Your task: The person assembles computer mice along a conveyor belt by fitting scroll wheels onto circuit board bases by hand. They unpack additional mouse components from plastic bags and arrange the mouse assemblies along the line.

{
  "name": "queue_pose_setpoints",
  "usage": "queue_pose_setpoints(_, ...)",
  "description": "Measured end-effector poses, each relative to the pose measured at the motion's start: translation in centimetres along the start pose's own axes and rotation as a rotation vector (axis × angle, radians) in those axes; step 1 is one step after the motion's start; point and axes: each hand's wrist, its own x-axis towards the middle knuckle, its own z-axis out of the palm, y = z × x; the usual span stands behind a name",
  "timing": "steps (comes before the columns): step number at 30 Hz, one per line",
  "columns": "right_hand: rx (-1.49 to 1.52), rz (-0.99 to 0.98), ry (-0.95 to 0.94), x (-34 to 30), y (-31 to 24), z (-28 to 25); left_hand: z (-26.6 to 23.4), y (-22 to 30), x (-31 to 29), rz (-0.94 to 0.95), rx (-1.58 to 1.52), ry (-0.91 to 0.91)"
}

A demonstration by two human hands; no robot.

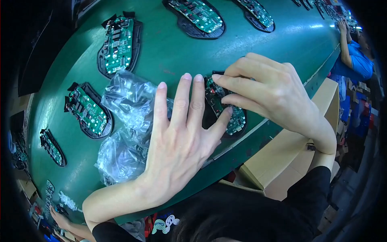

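A green circuit board [237,121] in a black plastic shell lies at the near edge of the green table, partly covered by both hands. My left hand [177,141] is flat with its fingers spread, and its thumb tip rests on the board. Over the board's upper part, my right hand [270,86] is bent down with its fingers curled together among small dark parts. What those fingertips hold, if anything, is hidden. Crumpled clear plastic bags [125,153] lie beside and partly under my left hand.
Similar boards in black shells lie around the green table [161,52], including one at the upper left [119,44] and one at the top [197,16]. An open cardboard box [278,161] stands below the near edge. Other people work at the far right [356,60] and lower left [60,220].
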Motion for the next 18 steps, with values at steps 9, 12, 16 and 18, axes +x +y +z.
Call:
queue_pose_setpoints(9,-0.155,0.005,-0.027,0.5,-0.4,-0.3,0.4,-0.1,0.3,0.030,-0.016,0.004)
queue_pose_setpoints(12,-0.208,-0.025,-0.097,0.7,-1.0,0.0,0.4,-0.4,0.2,0.040,-0.053,0.016)
queue_pose_setpoints(16,-0.297,-0.031,0.156,-2.2,-2.2,3.0,0.7,-0.6,0.3,0.040,-0.090,0.043)
queue_pose_setpoints(18,-0.359,-0.031,0.223,-3.3,-2.8,3.1,0.6,-0.6,0.4,0.048,-0.122,0.064)
